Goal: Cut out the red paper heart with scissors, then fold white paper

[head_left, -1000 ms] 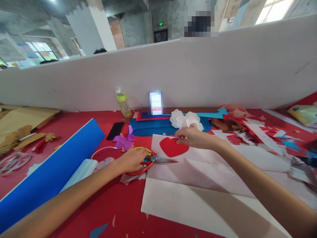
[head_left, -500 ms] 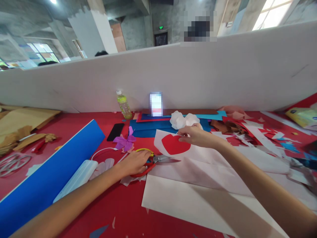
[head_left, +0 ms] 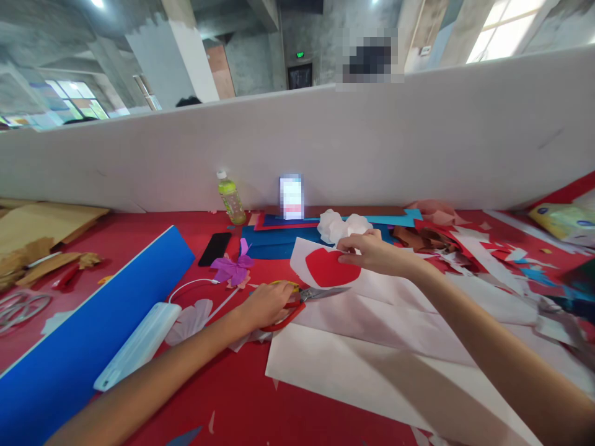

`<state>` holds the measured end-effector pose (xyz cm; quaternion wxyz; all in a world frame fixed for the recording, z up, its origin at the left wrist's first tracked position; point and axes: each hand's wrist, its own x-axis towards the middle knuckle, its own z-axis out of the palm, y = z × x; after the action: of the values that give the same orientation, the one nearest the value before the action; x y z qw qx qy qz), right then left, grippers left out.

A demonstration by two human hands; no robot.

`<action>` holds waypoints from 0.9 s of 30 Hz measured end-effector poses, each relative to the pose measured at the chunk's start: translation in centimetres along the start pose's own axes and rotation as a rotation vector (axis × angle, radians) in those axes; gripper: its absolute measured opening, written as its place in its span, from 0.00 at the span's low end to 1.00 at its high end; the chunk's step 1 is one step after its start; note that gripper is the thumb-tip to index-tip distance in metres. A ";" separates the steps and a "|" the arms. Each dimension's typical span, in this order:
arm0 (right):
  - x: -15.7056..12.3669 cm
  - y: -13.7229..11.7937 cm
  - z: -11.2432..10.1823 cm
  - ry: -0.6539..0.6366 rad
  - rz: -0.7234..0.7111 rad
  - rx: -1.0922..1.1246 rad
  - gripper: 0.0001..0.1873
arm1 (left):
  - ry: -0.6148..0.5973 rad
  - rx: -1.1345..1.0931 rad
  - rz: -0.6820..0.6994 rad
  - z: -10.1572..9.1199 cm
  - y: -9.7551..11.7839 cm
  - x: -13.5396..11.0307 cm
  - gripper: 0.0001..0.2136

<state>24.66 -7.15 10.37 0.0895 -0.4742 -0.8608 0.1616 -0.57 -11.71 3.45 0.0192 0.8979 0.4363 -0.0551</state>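
Note:
My left hand is closed around the handles of a pair of scissors with red and yellow grips. Their blades point right, along the lower edge of a white sheet. On that sheet lies a red paper piece with a rounded, petal-like or heart-like outline. Thumb and fingers of my right hand pinch both papers at their upper right, above the table. Long white paper strips spread out beneath both hands. Two white paper flowers stand just behind my right hand.
A blue board, a white power bank, a purple paper flower and a black phone lie to the left. A drink bottle and a lit phone stand near the white partition. Paper scraps litter the right.
My left hand has moved right and slightly up with the scissors, bringing the blades farther along the lower edge of the white sheet. My right hand keeps its pinch, nearly in place.

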 end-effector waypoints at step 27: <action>-0.1 -0.6 -0.7 0.058 0.027 -0.034 0.11 | 0.084 0.024 -0.066 1.4 2.0 2.4 0.18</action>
<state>24.45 -7.37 11.26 0.1043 -0.4916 -0.8541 0.1342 2.34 -11.13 1.77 -0.0117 0.8848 0.4652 -0.0233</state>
